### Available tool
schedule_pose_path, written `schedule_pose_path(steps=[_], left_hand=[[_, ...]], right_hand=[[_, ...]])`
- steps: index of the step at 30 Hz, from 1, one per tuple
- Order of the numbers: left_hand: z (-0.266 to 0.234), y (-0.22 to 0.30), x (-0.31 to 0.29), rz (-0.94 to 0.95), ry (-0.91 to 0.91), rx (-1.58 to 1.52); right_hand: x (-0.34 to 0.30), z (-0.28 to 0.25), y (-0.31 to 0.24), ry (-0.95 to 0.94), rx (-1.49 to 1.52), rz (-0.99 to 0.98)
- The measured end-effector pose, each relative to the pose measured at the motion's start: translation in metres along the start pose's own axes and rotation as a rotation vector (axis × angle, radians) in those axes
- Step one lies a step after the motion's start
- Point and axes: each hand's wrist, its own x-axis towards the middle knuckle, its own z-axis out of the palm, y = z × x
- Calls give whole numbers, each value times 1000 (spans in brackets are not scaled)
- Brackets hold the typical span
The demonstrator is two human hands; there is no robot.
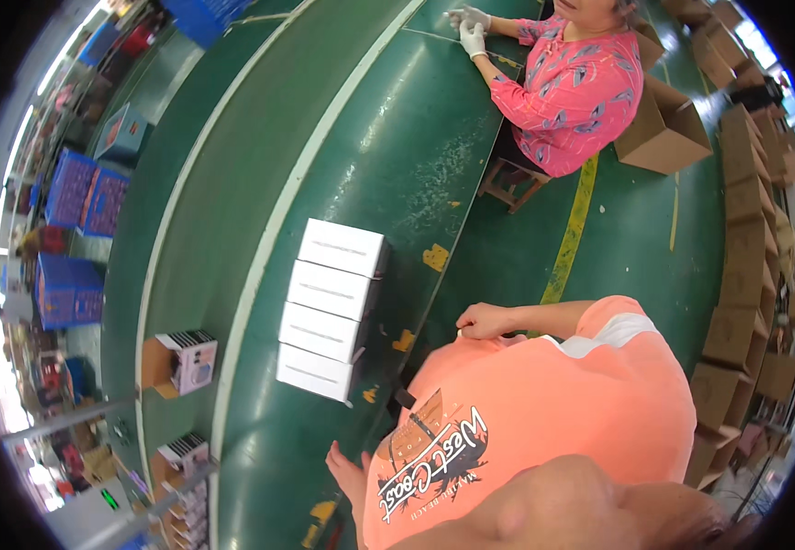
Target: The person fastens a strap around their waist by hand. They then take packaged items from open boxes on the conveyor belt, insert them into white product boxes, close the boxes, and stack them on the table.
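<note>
Several white boxes (329, 289) lie side by side in a row on the green worktable (274, 458). Beyond the table edge, my right hand (486, 321) is closed at the hem of my orange shirt (544, 403), with the cloth drawn up to its fingers. Low at the table's near edge, my left hand (347, 471) has its fingers apart and holds nothing. It is below the nearest white box without touching it. Part of this hand is hidden behind the shirt.
A conveyor belt (223, 174) runs beyond the table, carrying an open brown carton (157, 367) with a printed box in it. A co-worker (572, 92) in pink with white gloves sits at the table's far end. Brown cartons (737, 275) line the right; blue crates (69, 289) stand left.
</note>
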Motion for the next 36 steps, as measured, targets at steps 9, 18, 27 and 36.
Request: schedule_pose_path(steps=[9, 18, 27, 36], left_hand=[[-2, -104, 75, 316, 20, 423], [38, -166, 88, 464, 246, 457], [49, -167, 89, 478, 340, 429], [30, -145, 77, 468, 386, 292]], right_hand=[[45, 93, -60, -187, -97, 8], [98, 173, -91, -256, 165, -504], [148, 242, -119, -250, -188, -837], [153, 259, -138, 300, -375, -1167]])
